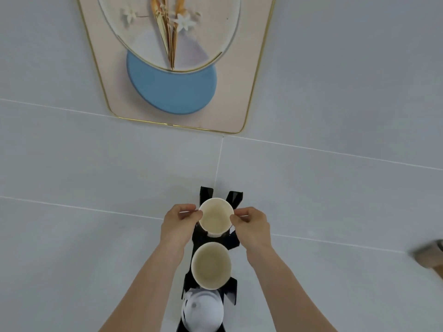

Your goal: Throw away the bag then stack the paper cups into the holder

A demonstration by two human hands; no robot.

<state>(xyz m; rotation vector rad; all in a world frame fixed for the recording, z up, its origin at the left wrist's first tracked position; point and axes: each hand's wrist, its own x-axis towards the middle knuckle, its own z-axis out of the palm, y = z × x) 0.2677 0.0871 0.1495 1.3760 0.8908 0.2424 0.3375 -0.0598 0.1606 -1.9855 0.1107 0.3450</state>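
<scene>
A black cup holder (233,198) stands against the pale tiled wall, low in the middle of the view. A cream paper cup (215,220) sits mouth-up in its far slot. My left hand (178,224) pinches the cup's left rim and my right hand (251,226) pinches its right rim. A second cream paper cup (211,265) rests in the nearer slot, untouched. Below it sits a stack of white lids or cups (203,310) in the holder's nearest slot. No bag is in view.
A framed picture (172,68) with a gold edge, a blue disc and dried flowers hangs on the wall above. A blurred brownish object (430,256) shows at the right edge. Grey-white tiles fill the remaining view.
</scene>
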